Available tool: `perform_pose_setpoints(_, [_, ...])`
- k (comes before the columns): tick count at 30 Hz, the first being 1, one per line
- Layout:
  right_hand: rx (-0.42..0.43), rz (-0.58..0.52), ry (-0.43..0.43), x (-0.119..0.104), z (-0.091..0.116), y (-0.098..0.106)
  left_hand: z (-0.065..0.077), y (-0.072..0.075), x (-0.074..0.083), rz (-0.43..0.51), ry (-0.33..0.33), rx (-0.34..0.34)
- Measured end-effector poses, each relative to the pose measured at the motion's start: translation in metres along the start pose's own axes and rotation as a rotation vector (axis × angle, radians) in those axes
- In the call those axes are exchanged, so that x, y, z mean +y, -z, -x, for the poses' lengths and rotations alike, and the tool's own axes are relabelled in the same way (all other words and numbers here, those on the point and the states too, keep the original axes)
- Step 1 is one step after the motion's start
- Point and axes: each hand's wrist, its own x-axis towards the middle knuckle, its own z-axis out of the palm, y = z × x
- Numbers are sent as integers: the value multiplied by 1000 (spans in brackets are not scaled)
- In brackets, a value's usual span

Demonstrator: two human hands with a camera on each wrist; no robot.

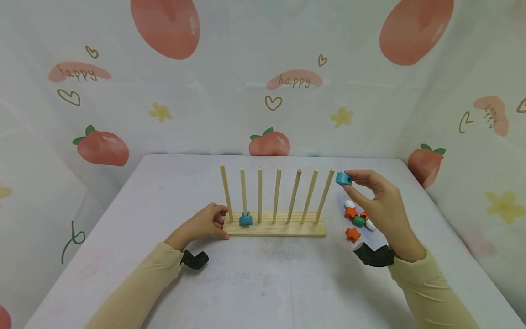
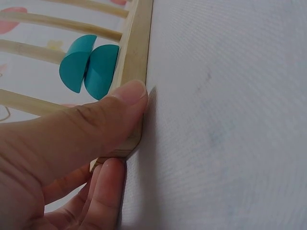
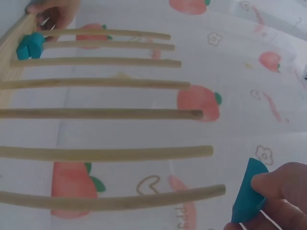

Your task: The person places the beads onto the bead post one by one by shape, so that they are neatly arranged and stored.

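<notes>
A wooden base [image 1: 279, 231] with a row of several upright pegs stands on the table. At its left end my left hand [image 1: 207, 222] grips the base, thumb along the front edge and fingers curled at the end face. Two blue half-round beads [image 2: 100, 69] are stacked low on the second peg from the left. My right hand [image 1: 380, 196] pinches another blue half-round bead [image 3: 250, 189] between thumb and fingers. It holds this bead in the air, just right of the tip of the rightmost peg [image 1: 325, 194].
Right of the base lies a loose group of beads: orange stars [image 1: 352, 235], a green bead [image 1: 359, 221] and white beads [image 1: 349, 204], partly behind my right hand. A white cloth covers the table [image 1: 255, 283], and a fruit-printed curtain [image 1: 230, 109] hangs behind it.
</notes>
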Motion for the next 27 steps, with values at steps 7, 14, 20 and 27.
perform_pose_setpoints(7, [35, -123, 102, -16, -4, -5, 0, 0, 1, -17, 2, -3])
perform_pose_setpoints(14, [29, -260, 217, -33, -14, -11, -1, 0, -1, -25, 6, 1])
perform_pose_setpoints(20, [11, -358, 269, -46, -19, -18, -3, -1, -2, -17, -4, -5])
perform_pose_setpoints(27, [-36, -429, 309, -61, -23, -26, -2, 0, -2, -8, 5, -3])
